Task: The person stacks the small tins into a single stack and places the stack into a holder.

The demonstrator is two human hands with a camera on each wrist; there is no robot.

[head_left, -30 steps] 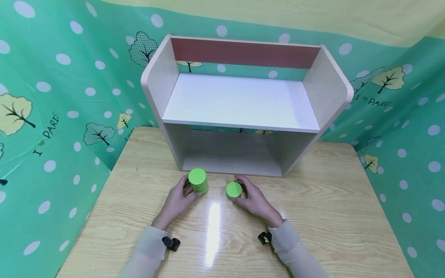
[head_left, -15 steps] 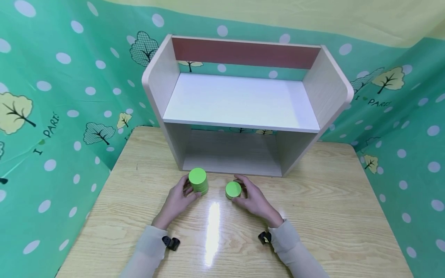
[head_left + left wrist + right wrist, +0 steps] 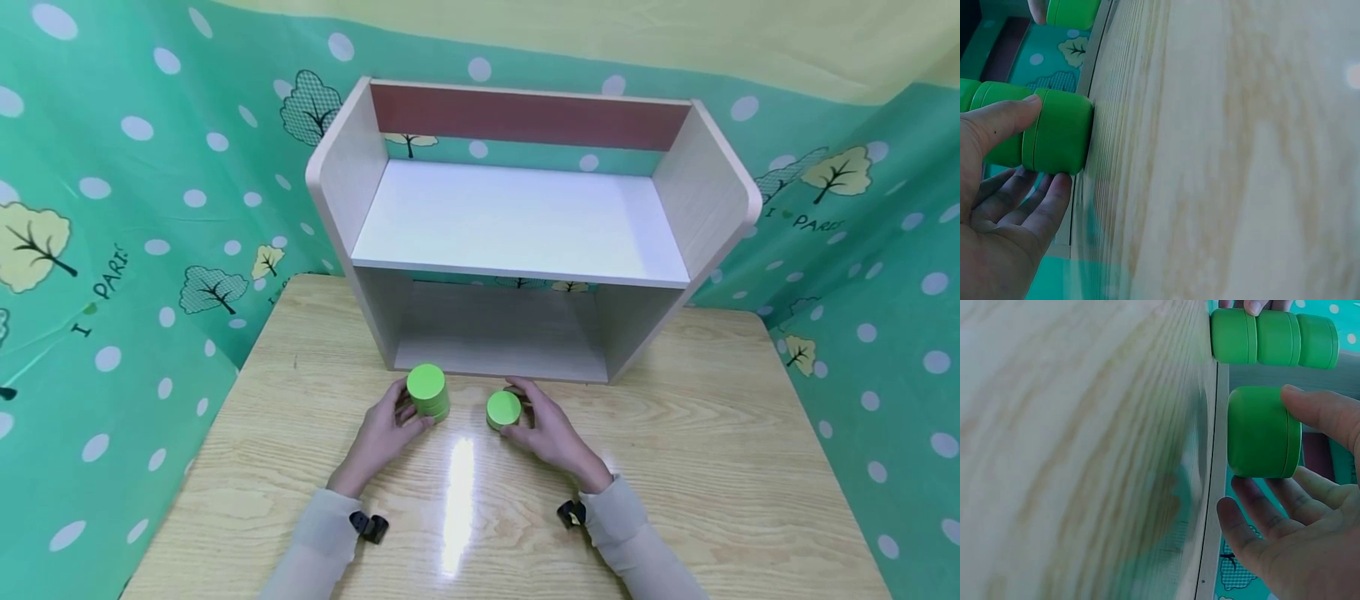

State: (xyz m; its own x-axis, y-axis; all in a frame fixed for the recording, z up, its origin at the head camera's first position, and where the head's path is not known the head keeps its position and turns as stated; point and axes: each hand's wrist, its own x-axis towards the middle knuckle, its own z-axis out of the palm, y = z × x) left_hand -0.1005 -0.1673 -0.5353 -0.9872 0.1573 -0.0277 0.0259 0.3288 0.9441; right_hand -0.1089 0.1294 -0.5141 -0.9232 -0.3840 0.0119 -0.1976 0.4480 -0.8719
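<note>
A stack of three small round green lidded containers (image 3: pixel 427 384) stands on the table at the left, in front of the shelf. My left hand (image 3: pixel 384 427) grips its side, thumb at the seam between the two lowest containers (image 3: pixel 1060 131) in the left wrist view and fingers behind. To the right sits a single round green lidded container (image 3: pixel 503 408). My right hand (image 3: pixel 551 429) holds that one, with the thumb by the lid's edge and fingers around the far side, as the right wrist view shows. The stack (image 3: pixel 1275 337) appears beyond it there, a small gap between them.
A pale two-tier shelf unit (image 3: pixel 517 221) with a reddish back strip stands right behind the containers. The wood-grain table (image 3: pixel 712 433) stretches to both sides and toward me. Green patterned cloth (image 3: pixel 135 292) hangs around the table.
The single container at my right hand has shifted very slightly left. Both hands and the stack otherwise stay in place.
</note>
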